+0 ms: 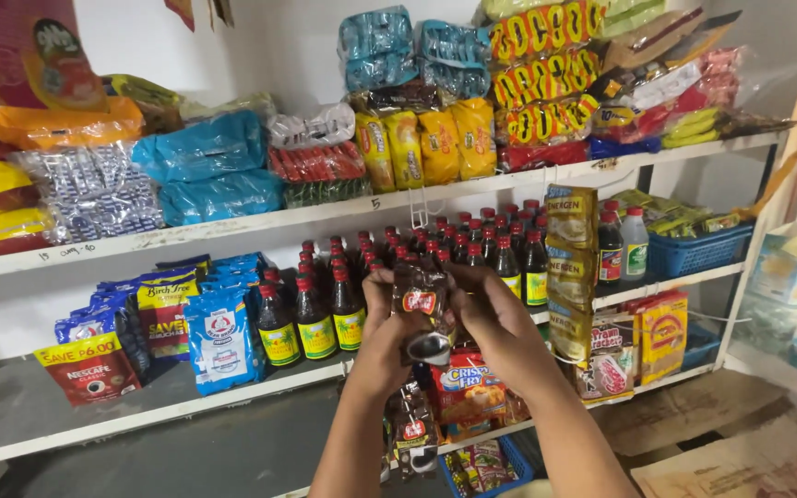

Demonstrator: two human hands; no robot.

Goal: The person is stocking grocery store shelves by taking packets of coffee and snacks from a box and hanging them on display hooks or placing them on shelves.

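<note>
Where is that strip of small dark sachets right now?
In the head view, the strip of small dark sachets is centre frame, held between the left hand and right hand, before the red-capped dark bottles.

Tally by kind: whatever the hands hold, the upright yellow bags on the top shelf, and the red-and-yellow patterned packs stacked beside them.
dark brown sachet strip, gripped by left hand and right hand: 1
upright yellow snack bags: 4
stacked red-and-yellow patterned packs: 3
Total: 8

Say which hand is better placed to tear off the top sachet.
Probably right: the right hand pinches the sachet strip's upper edge beside the top sachet, while the left hand wraps it from behind, steadying it.
</note>
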